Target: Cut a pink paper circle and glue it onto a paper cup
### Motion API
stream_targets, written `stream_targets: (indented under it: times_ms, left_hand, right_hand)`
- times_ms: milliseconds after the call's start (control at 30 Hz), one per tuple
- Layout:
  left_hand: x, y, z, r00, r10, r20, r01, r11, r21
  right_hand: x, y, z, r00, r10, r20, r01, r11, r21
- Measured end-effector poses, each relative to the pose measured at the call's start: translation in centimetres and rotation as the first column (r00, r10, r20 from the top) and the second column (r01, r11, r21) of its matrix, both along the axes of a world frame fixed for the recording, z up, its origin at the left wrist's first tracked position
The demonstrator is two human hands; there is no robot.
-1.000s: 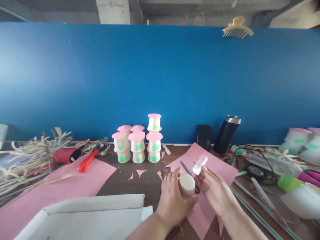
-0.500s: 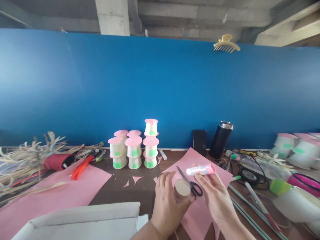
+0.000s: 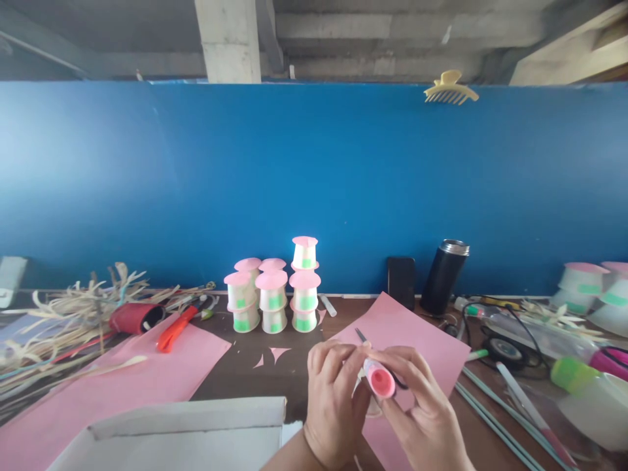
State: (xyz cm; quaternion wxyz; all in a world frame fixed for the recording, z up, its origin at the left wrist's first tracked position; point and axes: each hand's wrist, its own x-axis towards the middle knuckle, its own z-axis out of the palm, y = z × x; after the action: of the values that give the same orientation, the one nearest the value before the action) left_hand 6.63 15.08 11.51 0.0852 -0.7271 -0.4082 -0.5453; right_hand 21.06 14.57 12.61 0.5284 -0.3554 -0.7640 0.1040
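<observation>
Both my hands meet above the pink paper (image 3: 417,327). My left hand (image 3: 333,399) is curled around a small paper cup (image 3: 374,408), mostly hidden behind my fingers and the glue stick. My right hand (image 3: 424,405) grips the glue stick (image 3: 381,381), whose round pink end points toward me. The fingertips of my left hand reach the stick's far end; whether they pinch it is hard to see. Under my hands lie black-handled scissors (image 3: 361,335), mostly covered, with one blade tip showing.
Stacked paper cups with pink discs (image 3: 272,299) stand at the back. A black bottle (image 3: 444,278) and a phone (image 3: 401,282) lean near the blue partition. At front left is a white box (image 3: 186,418); more pink paper (image 3: 196,360), orange-handled tool (image 3: 175,329) and pale strips (image 3: 73,314) lie left.
My right hand has brought the glue stick left and down to my left hand, turning its pink end toward me. The cup is now mostly covered. The view has shifted slightly left.
</observation>
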Motion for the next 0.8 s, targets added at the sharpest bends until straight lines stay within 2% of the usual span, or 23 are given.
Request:
stream_targets:
  times_ms: [133,300,467,633,800]
  left_hand:
    - [-0.1,0.0,0.4,1.000,-0.025,0.011,0.025,1.000,0.015]
    - [-0.3,0.5,0.6,0.997,0.071,-0.002,-0.071,0.997,0.029]
    - [-0.5,1.0,0.7,0.991,0.120,-0.049,-0.119,0.993,0.023]
    - [-0.7,1.2,0.5,0.986,0.142,-0.090,-0.140,0.990,0.029]
    - [-1.1,1.4,0.4,0.977,0.149,-0.153,-0.148,0.989,0.018]
  right_hand:
    - [0.0,-0.3,0.3,0.999,-0.026,0.021,0.025,0.997,0.068]
    - [0.6,-0.7,1.2,0.984,-0.176,0.027,0.170,0.972,0.160]
    - [1.9,-0.1,1.5,0.962,-0.184,0.202,0.123,0.951,0.285]
    - [2.3,0.4,0.9,0.956,-0.180,0.234,0.128,0.967,0.221]
    - [3.0,1.0,0.4,0.947,-0.222,0.233,0.199,0.973,0.120]
